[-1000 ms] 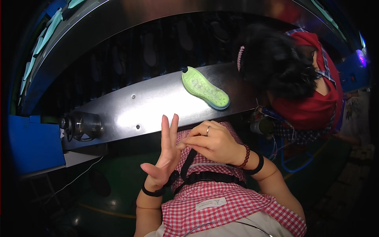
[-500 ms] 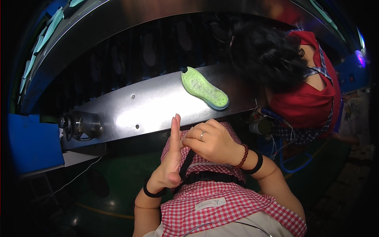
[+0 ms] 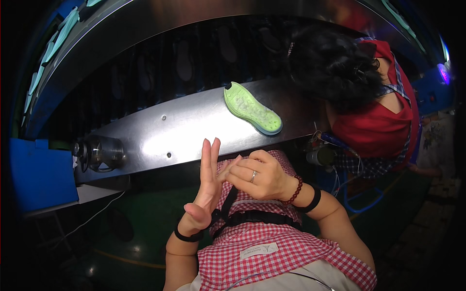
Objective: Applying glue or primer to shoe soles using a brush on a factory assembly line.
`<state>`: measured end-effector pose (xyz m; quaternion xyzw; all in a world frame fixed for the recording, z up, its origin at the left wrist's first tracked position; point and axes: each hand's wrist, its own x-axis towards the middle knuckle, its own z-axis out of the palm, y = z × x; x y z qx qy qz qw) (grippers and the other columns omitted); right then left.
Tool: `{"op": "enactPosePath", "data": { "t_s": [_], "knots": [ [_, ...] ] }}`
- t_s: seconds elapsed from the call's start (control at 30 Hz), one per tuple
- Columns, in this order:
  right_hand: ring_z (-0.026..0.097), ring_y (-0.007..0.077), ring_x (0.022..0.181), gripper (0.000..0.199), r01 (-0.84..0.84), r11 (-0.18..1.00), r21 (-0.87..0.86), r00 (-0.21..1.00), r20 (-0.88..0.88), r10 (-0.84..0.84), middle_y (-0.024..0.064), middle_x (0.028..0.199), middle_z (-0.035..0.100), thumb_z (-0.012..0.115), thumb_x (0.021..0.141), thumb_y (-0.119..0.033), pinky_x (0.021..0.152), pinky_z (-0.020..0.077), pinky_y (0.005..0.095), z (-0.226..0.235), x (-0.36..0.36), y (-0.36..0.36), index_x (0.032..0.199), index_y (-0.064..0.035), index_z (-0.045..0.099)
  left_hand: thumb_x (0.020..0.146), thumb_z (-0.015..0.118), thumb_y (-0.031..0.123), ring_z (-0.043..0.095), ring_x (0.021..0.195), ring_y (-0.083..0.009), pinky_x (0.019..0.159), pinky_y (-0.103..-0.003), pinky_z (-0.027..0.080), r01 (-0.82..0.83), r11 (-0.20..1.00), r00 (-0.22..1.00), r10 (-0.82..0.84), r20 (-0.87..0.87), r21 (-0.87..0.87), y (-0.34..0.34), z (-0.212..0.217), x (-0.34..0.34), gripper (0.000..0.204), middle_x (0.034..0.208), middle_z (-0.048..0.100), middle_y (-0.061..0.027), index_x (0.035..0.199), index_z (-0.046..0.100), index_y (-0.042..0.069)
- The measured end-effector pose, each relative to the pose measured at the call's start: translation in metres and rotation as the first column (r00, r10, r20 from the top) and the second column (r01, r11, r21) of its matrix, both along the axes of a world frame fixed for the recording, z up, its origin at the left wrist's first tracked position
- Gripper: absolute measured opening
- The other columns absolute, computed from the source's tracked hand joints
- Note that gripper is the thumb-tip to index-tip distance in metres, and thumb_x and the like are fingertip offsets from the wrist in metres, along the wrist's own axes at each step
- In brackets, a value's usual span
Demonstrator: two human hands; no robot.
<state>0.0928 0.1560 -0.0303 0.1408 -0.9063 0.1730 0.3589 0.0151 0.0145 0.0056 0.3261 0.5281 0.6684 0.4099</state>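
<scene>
Left hand (image 3: 208, 188) since turned, fingers fanned, nothing grasped | right hand (image 3: 262, 178) closed on its outer fingers, seemingly steadying | shoe sole (image 3: 253, 110) laid at 1 o'clock on bench (image 3: 141, 133), hollow upward, presumably for access

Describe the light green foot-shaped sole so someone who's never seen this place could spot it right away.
Find the shiny grey metal counter slanting across the picture. Right of its brightest glare lies the light green, foot-shaped sole, with a black patch at its upper-left end. Its bright colour sets it apart from the dark foot-shaped pieces beyond.
</scene>
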Motion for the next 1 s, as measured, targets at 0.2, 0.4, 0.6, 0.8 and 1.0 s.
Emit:
{"op": "enactPosePath", "data": {
  "t_s": [0.2,0.4,0.6,0.8,1.0],
  "knots": [
    [0.055,0.0142,0.068,0.012,-0.011,0.994,-0.112,0.999,-0.039,0.007,0.0025,0.078,0.058,0.059,0.068,-0.01,0.062,0.0424,0.0268,-0.001,-0.001,-0.001,0.079,-0.0046,0.06,0.056,0.009,0.09,0.02,0.129,-0.0406,0.106,-0.051,0.011,-0.014,1.0,0.999,0.013,-0.037,-0.014,0.002,0.001,0.0,0.118,0.145,-0.005,-0.0198,0.139,-0.013,0.01],
    [0.057,0.0157,0.067,0.018,-0.018,0.942,-0.336,0.999,0.04,0.033,0.0034,0.081,0.06,0.064,0.068,-0.011,0.062,0.0419,0.0276,0.002,-0.001,0.003,0.084,-0.0046,0.06,0.056,0.009,0.09,0.023,0.127,-0.0428,0.105,-0.051,0.013,-0.021,1.0,0.999,0.022,-0.024,0.012,0.001,-0.004,-0.003,0.117,0.146,-0.004,-0.017,0.139,-0.013,0.011],
    [0.058,0.0152,0.067,0.014,0.003,0.943,-0.333,0.997,0.076,0.023,0.0028,0.081,0.061,0.061,0.069,-0.008,0.059,0.041,0.0268,0.003,-0.003,0.005,0.083,-0.0062,0.061,0.055,0.009,0.091,0.021,0.129,-0.0407,0.106,-0.051,0.01,-0.007,1.0,0.996,0.005,-0.085,-0.024,0.003,-0.001,-0.004,0.119,0.145,-0.005,-0.0204,0.139,-0.013,0.009],
    [0.057,0.0137,0.066,0.01,0.005,0.956,-0.292,0.998,0.062,0.014,0.0019,0.077,0.059,0.059,0.069,-0.008,0.058,0.0403,0.0257,0.0,-0.006,0.007,0.079,-0.007,0.061,0.054,0.008,0.091,0.019,0.13,-0.037,0.106,-0.051,0.008,0.011,0.998,0.995,-0.017,-0.1,-0.06,0.007,0.0,-0.005,0.121,0.144,-0.005,-0.0221,0.139,-0.013,0.007],
    [0.053,0.0133,0.064,0.009,0.023,0.997,-0.074,1.0,0.006,-0.023,0.0022,0.072,0.056,0.058,0.067,-0.01,0.055,0.0399,0.0241,-0.002,-0.006,0.007,0.074,-0.0048,0.059,0.055,0.009,0.091,0.022,0.129,-0.0394,0.106,-0.05,0.008,0.017,0.997,0.994,-0.025,-0.11,-0.078,0.008,0.0,-0.004,0.121,0.144,-0.003,-0.0223,0.139,-0.012,0.007]
  ]
}}
